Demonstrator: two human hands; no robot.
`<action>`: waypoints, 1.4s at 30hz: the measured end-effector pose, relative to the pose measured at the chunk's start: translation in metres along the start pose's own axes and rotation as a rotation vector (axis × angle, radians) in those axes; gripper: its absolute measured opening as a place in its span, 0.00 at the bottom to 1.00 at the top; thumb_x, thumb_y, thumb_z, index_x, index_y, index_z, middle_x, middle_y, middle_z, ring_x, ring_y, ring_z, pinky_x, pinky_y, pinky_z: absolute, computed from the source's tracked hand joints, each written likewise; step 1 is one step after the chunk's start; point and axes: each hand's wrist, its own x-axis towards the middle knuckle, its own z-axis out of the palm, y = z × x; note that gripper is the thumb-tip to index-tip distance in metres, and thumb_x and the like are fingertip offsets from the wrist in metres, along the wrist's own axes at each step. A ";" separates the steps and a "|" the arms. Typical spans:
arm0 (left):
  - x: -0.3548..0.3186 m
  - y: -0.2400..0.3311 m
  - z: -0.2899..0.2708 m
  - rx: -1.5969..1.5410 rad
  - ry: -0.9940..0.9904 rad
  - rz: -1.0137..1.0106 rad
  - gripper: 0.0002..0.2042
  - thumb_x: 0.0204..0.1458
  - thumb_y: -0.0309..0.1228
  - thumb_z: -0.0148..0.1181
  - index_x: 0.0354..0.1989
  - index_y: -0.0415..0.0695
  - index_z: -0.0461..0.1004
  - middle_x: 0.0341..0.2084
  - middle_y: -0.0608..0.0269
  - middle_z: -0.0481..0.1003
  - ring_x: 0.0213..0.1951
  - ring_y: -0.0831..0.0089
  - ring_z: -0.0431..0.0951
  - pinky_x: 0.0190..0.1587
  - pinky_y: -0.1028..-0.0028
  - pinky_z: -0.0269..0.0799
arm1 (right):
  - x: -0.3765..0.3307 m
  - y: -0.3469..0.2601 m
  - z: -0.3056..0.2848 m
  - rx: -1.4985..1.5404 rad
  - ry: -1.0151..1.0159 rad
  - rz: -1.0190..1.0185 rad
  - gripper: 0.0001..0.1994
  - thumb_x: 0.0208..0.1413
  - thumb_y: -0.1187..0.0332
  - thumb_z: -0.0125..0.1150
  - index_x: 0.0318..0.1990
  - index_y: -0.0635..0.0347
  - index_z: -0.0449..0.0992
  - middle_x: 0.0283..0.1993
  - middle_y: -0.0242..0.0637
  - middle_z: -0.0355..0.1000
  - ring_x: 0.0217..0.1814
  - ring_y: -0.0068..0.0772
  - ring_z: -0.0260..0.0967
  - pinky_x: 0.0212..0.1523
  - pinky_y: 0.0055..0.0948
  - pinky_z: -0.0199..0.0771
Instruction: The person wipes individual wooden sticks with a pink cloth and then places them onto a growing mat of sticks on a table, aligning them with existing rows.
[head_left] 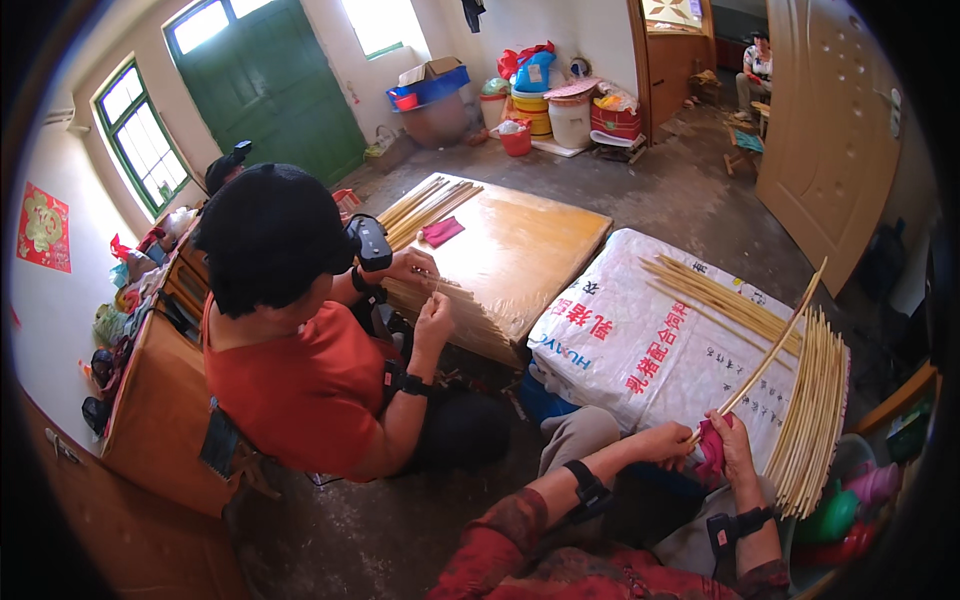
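My left hand is closed around the lower end of a long pale wooden stick, which slants up and away to the right over the white sack. Beside it my right hand grips a pink cloth against the same stick. Whether a second stick lies in the grip, I cannot tell. A fanned row of similar sticks lies at the right edge of the sack-covered surface. A smaller bunch of sticks rests farther back on it.
On my left a person in a red top works at a wooden table with more sticks and a pink cloth. Colourful items fill a basin at my right. Buckets line the far wall beside a door.
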 end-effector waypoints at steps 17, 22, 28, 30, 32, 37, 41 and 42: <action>0.002 0.004 0.001 0.081 -0.036 -0.065 0.16 0.49 0.37 0.40 0.22 0.37 0.68 0.15 0.60 0.72 0.16 0.72 0.71 0.20 0.76 0.68 | -0.010 -0.013 0.009 0.025 0.007 0.033 0.10 0.49 0.64 0.54 0.33 0.62 0.68 0.25 0.32 0.68 0.23 0.20 0.64 0.24 0.16 0.66; 0.003 0.001 0.002 0.031 -0.017 -0.079 0.10 0.49 0.34 0.44 0.26 0.39 0.65 0.15 0.62 0.72 0.13 0.77 0.69 0.15 0.79 0.64 | -0.008 -0.009 0.006 0.012 -0.003 0.036 0.10 0.50 0.64 0.53 0.34 0.62 0.68 0.26 0.33 0.68 0.25 0.20 0.65 0.26 0.17 0.67; 0.001 0.001 0.001 0.028 -0.026 -0.052 0.11 0.49 0.34 0.44 0.26 0.38 0.66 0.15 0.62 0.72 0.13 0.77 0.69 0.14 0.79 0.64 | -0.006 -0.007 0.005 0.001 -0.003 0.050 0.10 0.50 0.64 0.53 0.34 0.62 0.69 0.26 0.33 0.68 0.25 0.20 0.65 0.26 0.17 0.67; 0.000 0.000 0.001 0.014 -0.031 -0.037 0.11 0.49 0.35 0.44 0.27 0.38 0.66 0.15 0.62 0.72 0.13 0.77 0.69 0.14 0.79 0.64 | -0.005 -0.005 0.004 -0.001 0.003 0.042 0.11 0.49 0.63 0.54 0.34 0.62 0.69 0.26 0.33 0.68 0.25 0.20 0.65 0.26 0.17 0.67; 0.000 0.000 0.001 0.000 -0.035 -0.022 0.11 0.49 0.35 0.44 0.27 0.38 0.66 0.15 0.62 0.72 0.13 0.77 0.69 0.14 0.79 0.64 | -0.004 -0.004 0.003 0.001 0.003 0.038 0.10 0.49 0.63 0.54 0.34 0.62 0.69 0.26 0.33 0.68 0.25 0.21 0.65 0.26 0.17 0.67; -0.002 0.005 -0.001 0.033 -0.038 -0.072 0.14 0.50 0.38 0.43 0.28 0.39 0.68 0.15 0.63 0.71 0.16 0.76 0.70 0.20 0.78 0.66 | -0.004 -0.005 0.004 0.005 0.000 0.032 0.10 0.49 0.63 0.54 0.34 0.62 0.69 0.26 0.33 0.68 0.25 0.21 0.65 0.26 0.17 0.67; -0.002 0.002 0.000 0.025 -0.025 -0.032 0.11 0.49 0.35 0.44 0.27 0.38 0.65 0.15 0.62 0.72 0.13 0.77 0.69 0.14 0.79 0.64 | -0.005 -0.006 0.007 0.004 -0.002 0.044 0.10 0.49 0.64 0.54 0.33 0.61 0.69 0.25 0.33 0.68 0.24 0.20 0.65 0.25 0.17 0.67; 0.000 0.000 0.000 0.024 -0.031 -0.032 0.11 0.49 0.35 0.44 0.26 0.38 0.65 0.15 0.62 0.72 0.13 0.77 0.69 0.14 0.79 0.64 | -0.004 -0.006 0.006 0.005 0.000 0.047 0.09 0.49 0.64 0.54 0.32 0.61 0.68 0.25 0.32 0.68 0.23 0.20 0.65 0.25 0.17 0.67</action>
